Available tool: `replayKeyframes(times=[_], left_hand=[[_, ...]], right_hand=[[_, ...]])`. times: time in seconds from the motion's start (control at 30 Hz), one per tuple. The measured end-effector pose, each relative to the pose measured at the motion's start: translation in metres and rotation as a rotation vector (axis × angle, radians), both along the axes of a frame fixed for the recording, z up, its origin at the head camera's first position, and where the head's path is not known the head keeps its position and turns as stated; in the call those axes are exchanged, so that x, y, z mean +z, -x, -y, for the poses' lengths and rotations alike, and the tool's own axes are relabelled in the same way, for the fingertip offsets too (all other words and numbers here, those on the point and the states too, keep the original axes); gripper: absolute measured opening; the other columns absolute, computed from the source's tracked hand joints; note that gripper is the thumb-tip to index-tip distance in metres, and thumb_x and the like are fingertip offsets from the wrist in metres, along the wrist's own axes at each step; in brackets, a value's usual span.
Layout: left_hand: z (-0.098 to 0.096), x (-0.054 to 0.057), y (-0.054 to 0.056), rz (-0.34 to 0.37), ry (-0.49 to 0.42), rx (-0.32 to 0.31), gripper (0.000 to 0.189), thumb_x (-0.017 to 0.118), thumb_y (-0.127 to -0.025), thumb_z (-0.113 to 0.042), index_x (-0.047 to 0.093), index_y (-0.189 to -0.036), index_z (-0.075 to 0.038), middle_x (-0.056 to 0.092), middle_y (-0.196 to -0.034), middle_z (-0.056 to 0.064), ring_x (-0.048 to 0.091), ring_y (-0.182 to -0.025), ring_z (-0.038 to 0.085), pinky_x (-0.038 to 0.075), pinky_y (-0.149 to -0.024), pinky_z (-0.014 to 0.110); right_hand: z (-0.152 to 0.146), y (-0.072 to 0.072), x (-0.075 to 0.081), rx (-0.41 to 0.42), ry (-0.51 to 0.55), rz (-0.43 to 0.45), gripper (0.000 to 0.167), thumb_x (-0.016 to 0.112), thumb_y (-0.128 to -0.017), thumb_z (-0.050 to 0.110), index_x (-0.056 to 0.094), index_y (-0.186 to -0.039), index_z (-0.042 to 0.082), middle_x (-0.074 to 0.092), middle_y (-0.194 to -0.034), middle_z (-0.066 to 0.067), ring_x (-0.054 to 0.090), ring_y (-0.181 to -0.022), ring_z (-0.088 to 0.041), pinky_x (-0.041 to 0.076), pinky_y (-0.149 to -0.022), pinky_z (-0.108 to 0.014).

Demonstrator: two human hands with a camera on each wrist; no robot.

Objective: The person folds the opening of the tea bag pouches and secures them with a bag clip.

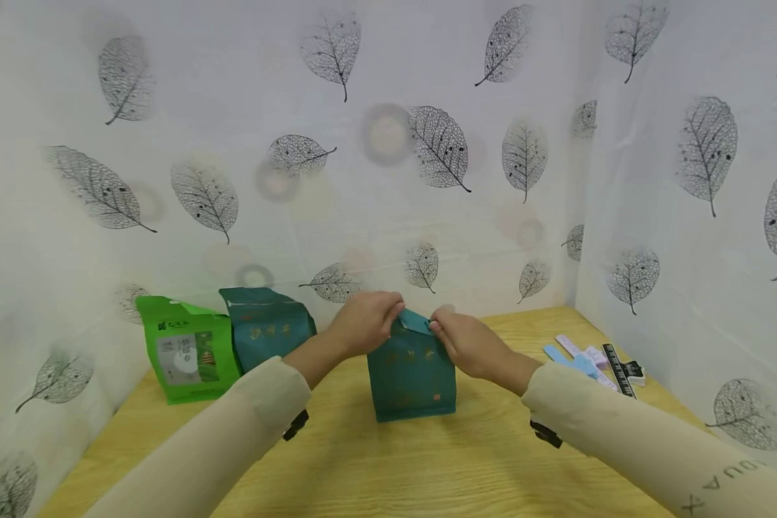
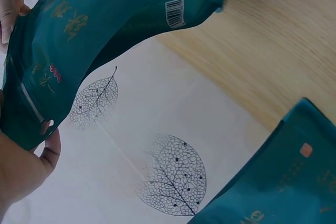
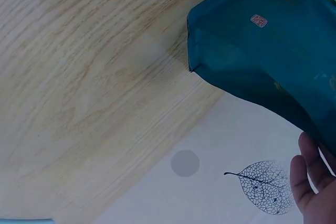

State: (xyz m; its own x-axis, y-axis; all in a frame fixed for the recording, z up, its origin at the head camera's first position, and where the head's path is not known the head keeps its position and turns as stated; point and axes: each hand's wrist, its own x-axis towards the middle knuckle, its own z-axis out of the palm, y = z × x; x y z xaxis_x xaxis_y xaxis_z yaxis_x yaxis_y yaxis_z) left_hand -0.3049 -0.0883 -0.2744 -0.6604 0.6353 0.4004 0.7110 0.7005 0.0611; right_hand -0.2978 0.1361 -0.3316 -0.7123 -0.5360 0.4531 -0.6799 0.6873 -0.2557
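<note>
A teal stand-up pouch (image 1: 411, 378) with gold characters stands upright on the wooden table between my hands. My left hand (image 1: 365, 320) pinches its top edge at the left corner, thumb and fingers on either side of the film. At the right end of that edge, my right hand (image 1: 469, 342) grips the other corner. The top strip leans over between them. In the left wrist view the bag (image 2: 73, 40) shows a barcode on its side and a small hole near my left thumb. The right wrist view has my right fingers (image 3: 315, 171) at the bag's side edge.
Left of the held bag stand another teal pouch (image 1: 268, 327) and a bright green pouch (image 1: 191, 352) with a pale label. Light blue and lilac strips (image 1: 583, 363) and a black clip (image 1: 633, 370) lie at the table's right. A leaf-patterned curtain (image 1: 388, 201) borders the table (image 1: 427, 467).
</note>
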Motion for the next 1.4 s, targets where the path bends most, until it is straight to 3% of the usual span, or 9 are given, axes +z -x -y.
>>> replayKeyframes(times=[0.13,0.33,0.63,0.77,0.93,1.1,1.2,1.27,1.4], left_hand=[[0.0,-0.001,-0.001,-0.041,0.038,-0.028,0.023,0.046,-0.107,-0.019,0.067,-0.11,-0.01,0.069,-0.087,0.003,0.061,-0.071,0.016,0.05,-0.069,0.033],[-0.002,0.0,-0.001,-0.123,0.122,-0.033,0.022,0.058,-0.101,-0.035,0.069,-0.106,-0.016,0.068,-0.077,-0.002,0.055,-0.06,0.011,0.042,-0.057,0.028],[-0.008,0.007,-0.001,-0.112,0.17,0.023,0.021,0.061,-0.099,-0.034,0.059,-0.086,-0.018,0.049,-0.065,-0.003,0.043,-0.055,0.012,0.03,-0.051,0.028],[-0.01,0.009,-0.003,-0.091,0.18,0.04,0.021,0.061,-0.1,-0.035,0.06,-0.087,-0.018,0.056,-0.068,-0.002,0.048,-0.057,0.012,0.033,-0.05,0.027],[-0.012,0.007,-0.004,-0.064,0.179,0.04,0.019,0.06,-0.1,-0.034,0.064,-0.092,-0.017,0.064,-0.075,-0.001,0.055,-0.061,0.012,0.039,-0.052,0.027],[-0.011,0.004,-0.004,-0.043,0.175,0.035,0.021,0.06,-0.101,-0.033,0.06,-0.087,-0.017,0.058,-0.07,-0.002,0.05,-0.059,0.012,0.038,-0.053,0.027],[-0.011,0.004,-0.003,-0.052,0.192,0.024,0.022,0.058,-0.101,-0.033,0.058,-0.086,-0.017,0.055,-0.069,-0.002,0.048,-0.058,0.011,0.036,-0.053,0.027],[-0.011,0.005,-0.003,-0.073,0.204,0.013,0.025,0.058,-0.102,-0.033,0.057,-0.084,-0.017,0.052,-0.066,-0.002,0.046,-0.057,0.012,0.033,-0.051,0.027],[-0.011,0.007,-0.002,-0.127,0.205,-0.014,0.029,0.059,-0.101,-0.035,0.055,-0.078,-0.017,0.051,-0.062,-0.002,0.045,-0.053,0.011,0.029,-0.049,0.026]], right_hand=[[0.002,-0.001,-0.003,-0.031,-0.054,-0.084,0.016,0.043,-0.108,0.018,0.05,-0.096,0.011,0.039,-0.069,0.004,0.037,-0.061,-0.01,0.036,-0.062,-0.029],[0.002,0.001,-0.009,-0.033,-0.097,-0.171,0.018,0.047,-0.106,0.016,0.047,-0.089,0.011,0.035,-0.065,0.004,0.033,-0.054,-0.009,0.034,-0.056,-0.026],[0.003,0.004,-0.003,0.02,0.032,-0.019,0.019,0.043,-0.108,0.022,0.049,-0.093,0.011,0.042,-0.076,0.001,0.036,-0.062,-0.011,0.037,-0.061,-0.029],[0.009,0.002,-0.006,0.036,0.042,-0.073,0.022,0.041,-0.108,0.017,0.055,-0.12,0.004,0.061,-0.097,-0.006,0.059,-0.08,-0.016,0.051,-0.072,-0.034],[0.015,-0.003,-0.011,0.024,0.029,-0.162,0.044,0.042,-0.107,0.01,0.039,-0.148,-0.004,0.066,-0.119,-0.019,0.068,-0.103,-0.03,0.056,-0.086,-0.044],[0.013,-0.003,-0.014,-0.011,0.023,-0.113,0.038,0.041,-0.108,0.015,0.05,-0.139,-0.005,0.067,-0.121,-0.019,0.067,-0.109,-0.032,0.054,-0.092,-0.045],[0.01,-0.001,-0.015,-0.025,0.028,-0.097,0.027,0.042,-0.108,0.02,0.062,-0.114,0.003,0.068,-0.096,-0.007,0.067,-0.085,-0.021,0.055,-0.078,-0.037],[0.009,0.001,-0.014,-0.035,0.035,-0.113,0.022,0.045,-0.107,0.022,0.058,-0.094,0.01,0.054,-0.076,0.001,0.053,-0.066,-0.013,0.047,-0.065,-0.031],[0.009,0.003,-0.014,-0.056,0.064,-0.147,0.027,0.051,-0.105,0.022,0.047,-0.08,0.014,0.037,-0.067,0.004,0.032,-0.059,-0.008,0.035,-0.058,-0.026]])
